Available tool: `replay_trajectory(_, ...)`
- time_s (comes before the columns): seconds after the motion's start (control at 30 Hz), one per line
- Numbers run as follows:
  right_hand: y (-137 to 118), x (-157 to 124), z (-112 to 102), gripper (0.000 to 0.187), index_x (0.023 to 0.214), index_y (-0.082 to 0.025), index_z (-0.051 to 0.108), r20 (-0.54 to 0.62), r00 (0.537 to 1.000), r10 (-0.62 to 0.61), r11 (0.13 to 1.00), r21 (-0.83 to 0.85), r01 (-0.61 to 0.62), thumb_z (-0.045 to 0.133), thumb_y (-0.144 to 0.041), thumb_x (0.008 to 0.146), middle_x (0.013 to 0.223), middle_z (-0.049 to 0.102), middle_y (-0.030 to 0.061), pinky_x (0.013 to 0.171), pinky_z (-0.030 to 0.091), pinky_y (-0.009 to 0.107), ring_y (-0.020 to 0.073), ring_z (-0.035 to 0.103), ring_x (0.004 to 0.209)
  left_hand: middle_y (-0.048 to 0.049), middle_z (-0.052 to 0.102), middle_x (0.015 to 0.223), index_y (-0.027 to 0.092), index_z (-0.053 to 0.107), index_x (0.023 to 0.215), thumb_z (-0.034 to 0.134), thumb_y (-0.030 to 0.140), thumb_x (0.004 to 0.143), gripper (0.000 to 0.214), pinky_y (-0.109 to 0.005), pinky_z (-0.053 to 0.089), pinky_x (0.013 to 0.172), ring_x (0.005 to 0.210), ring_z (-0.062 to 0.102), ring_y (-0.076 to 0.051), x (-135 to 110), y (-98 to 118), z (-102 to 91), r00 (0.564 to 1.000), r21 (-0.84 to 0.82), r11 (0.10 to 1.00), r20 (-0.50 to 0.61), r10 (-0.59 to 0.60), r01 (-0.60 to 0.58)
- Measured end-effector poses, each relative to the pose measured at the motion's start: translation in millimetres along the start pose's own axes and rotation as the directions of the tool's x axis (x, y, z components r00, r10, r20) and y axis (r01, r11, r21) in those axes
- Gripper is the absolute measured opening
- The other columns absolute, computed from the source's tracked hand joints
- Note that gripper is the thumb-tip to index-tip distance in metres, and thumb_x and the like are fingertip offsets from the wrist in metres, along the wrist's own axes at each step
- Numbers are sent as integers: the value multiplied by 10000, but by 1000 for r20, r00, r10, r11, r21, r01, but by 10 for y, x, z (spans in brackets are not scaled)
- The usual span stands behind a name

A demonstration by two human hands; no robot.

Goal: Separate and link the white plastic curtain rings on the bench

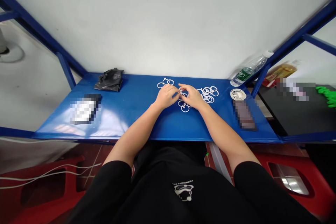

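Note:
My left hand and my right hand meet at the middle of the blue table, fingers pinched together on a small white plastic ring between them. More white rings lie under and just in front of my hands. A pile of several white rings sits to the right of my right hand. A few joined rings lie behind my left hand.
A crumpled black bag lies at the back left. A plastic water bottle lies at the back right, with a roll of tape near it. Red plastic stools stand below on both sides.

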State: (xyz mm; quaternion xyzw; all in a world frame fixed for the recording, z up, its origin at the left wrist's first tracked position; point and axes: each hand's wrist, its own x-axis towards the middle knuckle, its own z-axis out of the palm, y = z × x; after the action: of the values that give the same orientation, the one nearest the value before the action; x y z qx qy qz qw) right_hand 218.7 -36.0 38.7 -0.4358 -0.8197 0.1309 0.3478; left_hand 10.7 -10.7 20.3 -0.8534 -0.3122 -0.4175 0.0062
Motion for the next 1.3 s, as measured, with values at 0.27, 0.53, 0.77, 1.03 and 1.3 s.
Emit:
replay_trajectory(0.27, 63, 41, 7, 299, 1270, -278, 762, -37, 994, -103, 994, -30, 102, 597, -299, 1022, 1179, 762, 89, 1022, 568, 468, 264, 692, 1135, -89, 780, 978, 219, 730, 1014, 539, 327, 1074, 228, -422, 557, 883, 930, 716, -229, -11, -24, -4, 1000, 11, 1000, 9, -14, 13)
replay_trajectory(0.53, 70, 23, 36, 227, 1068, -284, 825, -118, 993, -25, 998, -58, 18, 628, -390, 1029, 1040, 808, 68, 968, 579, 447, 260, 731, 1011, -96, 774, 1008, 218, 739, 1019, 532, 358, 1089, 259, -422, 553, 908, 970, 707, -233, -13, -15, -9, 999, -18, 999, 9, -43, 43)
replay_trajectory(0.77, 35, 8, 2, 231, 960, -263, 822, -103, 994, -26, 998, -63, 19, 634, -384, 1018, 995, 825, 64, 914, 587, 404, 247, 757, 951, -97, 767, 1003, 211, 721, 1008, 522, 311, 1091, 238, -403, 548, 887, 945, 698, -227, -8, 3, -1, 1000, -24, 1000, 3, -9, 9)
replay_trajectory(1.03, -19, 7, -27, 233, 952, -265, 827, -113, 994, -7, 998, -65, -1, 629, -371, 1014, 1000, 824, 63, 907, 583, 401, 250, 761, 955, -97, 770, 993, 210, 712, 983, 508, 330, 1098, 264, -412, 552, 883, 949, 704, -231, 2, 37, 6, 999, -2, 999, 2, -41, 41)
replay_trajectory(1.3, -58, 8, 15, 179, 889, -249, 811, -268, 962, -59, 997, 31, 69, 675, -315, 984, 901, 814, 47, 794, 593, 360, 221, 759, 841, -79, 785, 938, 197, 730, 957, 554, 327, 1089, 255, -373, 546, 833, 898, 722, -205, 2, 33, 38, 990, 12, 1000, -144, 5, -4)
